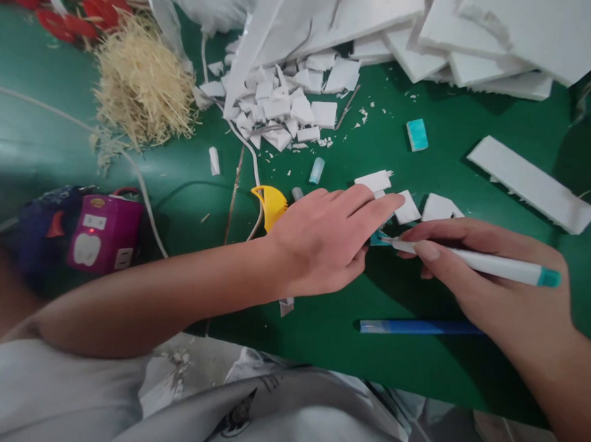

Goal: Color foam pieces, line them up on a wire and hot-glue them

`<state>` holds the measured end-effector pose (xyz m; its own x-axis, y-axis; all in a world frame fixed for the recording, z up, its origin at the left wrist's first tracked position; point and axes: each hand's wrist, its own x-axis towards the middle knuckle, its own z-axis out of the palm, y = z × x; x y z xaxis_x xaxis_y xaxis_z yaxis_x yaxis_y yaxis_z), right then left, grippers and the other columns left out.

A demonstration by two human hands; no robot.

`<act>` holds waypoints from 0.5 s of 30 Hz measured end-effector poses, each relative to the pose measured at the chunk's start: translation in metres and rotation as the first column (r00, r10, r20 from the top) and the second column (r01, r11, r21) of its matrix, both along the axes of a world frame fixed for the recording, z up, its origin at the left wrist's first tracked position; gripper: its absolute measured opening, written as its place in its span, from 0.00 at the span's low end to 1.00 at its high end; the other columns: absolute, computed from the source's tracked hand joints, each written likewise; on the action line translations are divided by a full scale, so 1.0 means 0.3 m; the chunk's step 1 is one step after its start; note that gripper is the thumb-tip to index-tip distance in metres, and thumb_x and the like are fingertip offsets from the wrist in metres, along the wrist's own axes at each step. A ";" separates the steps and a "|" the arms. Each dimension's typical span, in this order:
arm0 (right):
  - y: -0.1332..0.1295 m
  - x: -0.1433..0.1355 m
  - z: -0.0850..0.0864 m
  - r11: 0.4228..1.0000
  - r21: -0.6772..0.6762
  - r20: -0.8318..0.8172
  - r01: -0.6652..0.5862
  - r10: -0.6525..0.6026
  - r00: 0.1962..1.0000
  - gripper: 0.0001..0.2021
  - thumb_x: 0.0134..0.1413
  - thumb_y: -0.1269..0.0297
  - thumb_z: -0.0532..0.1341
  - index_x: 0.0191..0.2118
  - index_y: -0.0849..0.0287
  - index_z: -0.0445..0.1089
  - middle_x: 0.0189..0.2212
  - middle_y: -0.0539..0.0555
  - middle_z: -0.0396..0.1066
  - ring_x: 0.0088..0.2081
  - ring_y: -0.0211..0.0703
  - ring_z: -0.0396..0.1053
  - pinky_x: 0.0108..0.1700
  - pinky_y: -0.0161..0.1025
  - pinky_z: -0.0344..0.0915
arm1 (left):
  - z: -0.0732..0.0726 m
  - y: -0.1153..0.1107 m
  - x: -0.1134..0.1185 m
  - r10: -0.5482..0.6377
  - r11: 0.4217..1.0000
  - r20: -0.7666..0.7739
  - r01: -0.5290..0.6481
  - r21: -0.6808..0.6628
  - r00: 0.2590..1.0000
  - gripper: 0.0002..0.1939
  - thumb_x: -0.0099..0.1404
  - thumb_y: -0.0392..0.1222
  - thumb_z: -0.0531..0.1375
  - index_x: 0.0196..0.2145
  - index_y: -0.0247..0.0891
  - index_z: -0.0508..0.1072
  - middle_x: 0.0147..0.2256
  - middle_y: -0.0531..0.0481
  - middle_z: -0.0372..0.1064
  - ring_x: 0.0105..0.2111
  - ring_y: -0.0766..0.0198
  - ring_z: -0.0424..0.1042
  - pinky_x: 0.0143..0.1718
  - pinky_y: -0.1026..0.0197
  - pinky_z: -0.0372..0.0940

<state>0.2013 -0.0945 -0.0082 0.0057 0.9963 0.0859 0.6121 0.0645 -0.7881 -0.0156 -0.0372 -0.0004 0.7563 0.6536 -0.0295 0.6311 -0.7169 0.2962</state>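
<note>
My right hand (512, 287) is closed around a white marker pen (493, 265) with a teal end. The pen's tip touches a small foam piece (380, 239) whose visible face is teal. My left hand (324, 239) bends over that piece and pins it with its fingers, which hide most of it. White foam bits (407, 208) lie just beyond the fingertips. Under my left wrist a yellow plastic tool (272, 205) is partly hidden. A blue pen (419, 328) rests on the green table below my right hand.
Broken foam (292, 107) is heaped at the back, beside stacked white foam sheets (487, 39). A teal-topped block (417, 135) and a long foam strip (533, 184) lie to the right. Straw-like shreds (146, 82), a magenta box (105, 234) and a white cord (146, 198) are leftward.
</note>
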 end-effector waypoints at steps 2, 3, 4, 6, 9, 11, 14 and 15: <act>-0.002 -0.005 0.007 1.000 -0.020 -0.008 -0.003 0.002 1.000 0.09 0.61 0.51 0.68 0.36 0.46 0.83 0.30 0.49 0.82 0.24 0.41 0.75 0.29 0.37 0.74 | 0.001 0.000 0.002 -0.002 1.000 -0.001 0.002 0.002 1.000 0.28 0.72 0.37 0.54 0.69 0.36 0.63 0.56 0.41 0.73 0.48 0.55 0.76 0.45 0.54 0.71; -0.004 -0.008 0.012 0.999 -0.032 0.002 0.000 0.000 1.000 0.08 0.61 0.51 0.68 0.36 0.46 0.83 0.31 0.49 0.82 0.26 0.42 0.77 0.31 0.38 0.75 | 0.001 0.001 0.004 -0.001 1.000 -0.004 0.001 0.002 1.000 0.28 0.72 0.36 0.54 0.68 0.36 0.63 0.56 0.41 0.73 0.48 0.55 0.76 0.45 0.54 0.71; -0.007 -0.013 0.018 0.999 -0.042 0.019 0.005 -0.004 1.000 0.08 0.62 0.51 0.68 0.36 0.46 0.83 0.33 0.49 0.83 0.29 0.43 0.78 0.32 0.38 0.75 | 0.000 0.001 0.005 0.000 1.000 -0.009 0.000 0.000 1.000 0.28 0.72 0.36 0.53 0.68 0.36 0.63 0.56 0.41 0.73 0.48 0.55 0.76 0.45 0.54 0.71; -0.014 -0.021 0.031 0.998 -0.055 0.057 0.013 -0.010 0.998 0.08 0.63 0.52 0.67 0.36 0.46 0.82 0.34 0.49 0.83 0.31 0.44 0.79 0.33 0.38 0.75 | -0.001 0.002 0.008 0.004 1.000 -0.021 -0.004 -0.003 1.000 0.29 0.71 0.35 0.53 0.68 0.37 0.63 0.56 0.42 0.73 0.48 0.55 0.77 0.45 0.54 0.71; -0.023 -0.030 0.044 0.998 -0.068 0.089 0.013 -0.007 0.996 0.09 0.64 0.55 0.66 0.35 0.48 0.81 0.31 0.49 0.82 0.30 0.42 0.79 0.32 0.36 0.74 | -0.004 0.001 0.008 0.006 1.000 -0.026 -0.006 0.010 1.000 0.29 0.71 0.33 0.52 0.69 0.36 0.63 0.56 0.42 0.73 0.47 0.55 0.77 0.44 0.54 0.70; -0.024 -0.032 0.048 0.997 -0.078 0.083 0.022 -0.015 0.996 0.08 0.64 0.57 0.66 0.35 0.48 0.81 0.30 0.48 0.81 0.29 0.41 0.78 0.32 0.36 0.73 | -0.006 0.001 0.005 0.005 1.000 -0.021 -0.005 0.029 1.000 0.30 0.70 0.33 0.52 0.68 0.36 0.63 0.55 0.43 0.74 0.46 0.55 0.77 0.44 0.54 0.70; -0.022 -0.034 0.049 0.995 -0.087 0.043 0.043 -0.039 0.998 0.06 0.63 0.58 0.66 0.36 0.48 0.81 0.32 0.48 0.82 0.28 0.41 0.77 0.34 0.37 0.74 | -0.008 0.001 0.002 0.002 0.999 -0.010 -0.001 0.051 1.000 0.30 0.69 0.32 0.52 0.68 0.35 0.64 0.54 0.43 0.74 0.46 0.55 0.77 0.43 0.55 0.69; -0.021 -0.035 0.050 0.995 -0.090 0.035 0.044 -0.041 0.999 0.06 0.63 0.59 0.66 0.36 0.48 0.81 0.32 0.48 0.82 0.29 0.41 0.77 0.34 0.37 0.74 | -0.008 0.001 0.001 0.002 0.999 -0.006 -0.001 0.053 1.000 0.30 0.69 0.32 0.52 0.68 0.35 0.64 0.54 0.43 0.74 0.46 0.56 0.77 0.42 0.55 0.68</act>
<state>0.1909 -0.1009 0.0067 0.0472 0.9989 -0.0037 0.6384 -0.0330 -0.7690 -0.0153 -0.0369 -0.0027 0.7552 0.6555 0.0008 0.6339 -0.7305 0.2539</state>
